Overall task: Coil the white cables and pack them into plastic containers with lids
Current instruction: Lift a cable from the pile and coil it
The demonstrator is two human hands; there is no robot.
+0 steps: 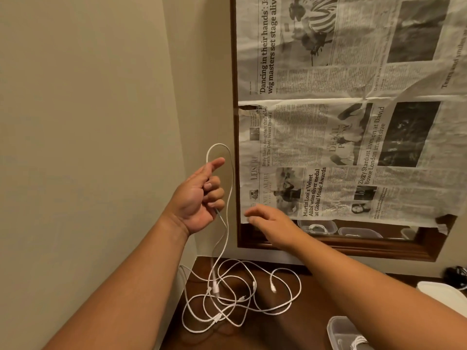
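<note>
My left hand [202, 195] is raised in front of the wall with its fingers curled round a white cable [228, 198]. The cable loops up above my thumb and hangs down to the table. Below it, several white cables [240, 296] lie tangled on the dark wooden table [310, 322]. My right hand [273, 223] hovers to the right of the hanging cable, fingers relaxed and spread, holding nothing. A clear plastic container [341, 332] with a coiled white cable inside stands at the bottom right, partly behind my right forearm.
A white lid or container [439, 291] lies at the table's right edge, with a dark object [454, 274] behind it. A wood-framed mirror [353, 246] covered with newspaper hangs on the wall; its bare strip reflects more containers. The beige wall borders the table on the left.
</note>
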